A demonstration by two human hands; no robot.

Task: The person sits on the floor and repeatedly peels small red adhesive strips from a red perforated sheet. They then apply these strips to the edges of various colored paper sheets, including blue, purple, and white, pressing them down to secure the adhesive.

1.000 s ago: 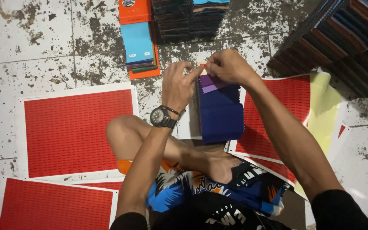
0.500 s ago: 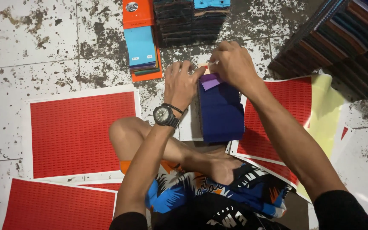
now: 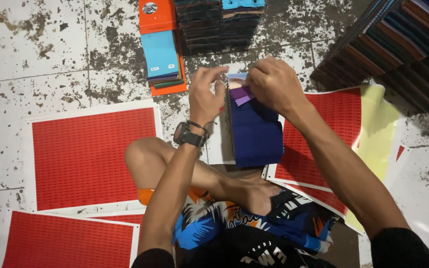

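The person sat cross-legged on a stained tiled floor (image 3: 40,59), both hands raised over a stack of dark blue fabric swatches (image 3: 256,131) that lay in front of the bent knee. The right hand (image 3: 274,84) pinched the top edge of the stack, thumb and fingers closed narrowly on a small purple swatch (image 3: 241,94) and a pale blue one just above it. The left hand (image 3: 205,97), with a black wristwatch (image 3: 188,135) on its wrist, hovered just beside the same edge, fingers curled close together; whether it actually gripped the purple swatch could not be told.

To the left lay a large red label sheet (image 3: 93,156) with a white border, covered in rows of tiny dark marks. A second red sheet (image 3: 68,240) lay below it, overlapping slightly. More red sheets (image 3: 336,129) sat under the right forearm, beside a pale yellow backing sheet (image 3: 378,129).

At the top, an orange sample book (image 3: 157,17) lay on the floor, with a light blue swatch pile (image 3: 161,54) carrying two small white stickers just below it. A dark pile of swatch books (image 3: 214,25) stood next to them, and a slanted row of dark books (image 3: 398,44) filled the upper right corner.
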